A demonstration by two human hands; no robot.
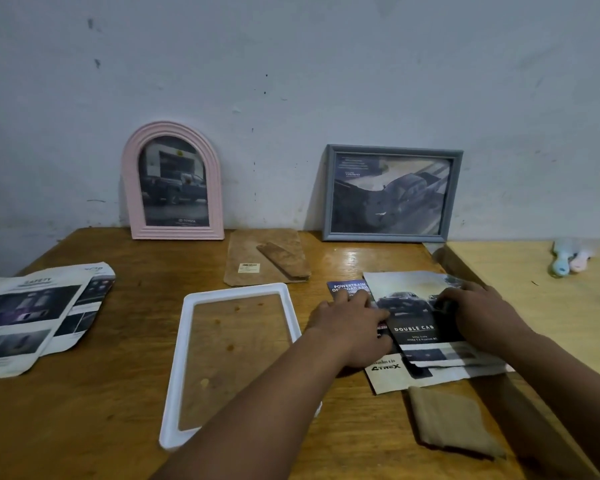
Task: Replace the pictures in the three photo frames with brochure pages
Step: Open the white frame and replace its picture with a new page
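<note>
A white rectangular frame (281,296) lies flat in the middle of the wooden table, with no picture or back in it. Its brown backing board (257,251) with a stand lies just behind it. A pink arched frame (132,188) and a grey rectangular frame (329,192) lean on the wall, each showing a truck picture. At the right lies a stack of brochure pages (413,327). My left hand (350,320) presses flat on its left side. My right hand (478,310) rests on its right side, fingers pinching the top page.
Cut brochure pages (32,313) lie at the table's left edge. A folded tan cloth (447,417) sits near the front right. A lighter, slightly higher table (534,306) adjoins on the right, with small pastel objects (568,261) by the wall.
</note>
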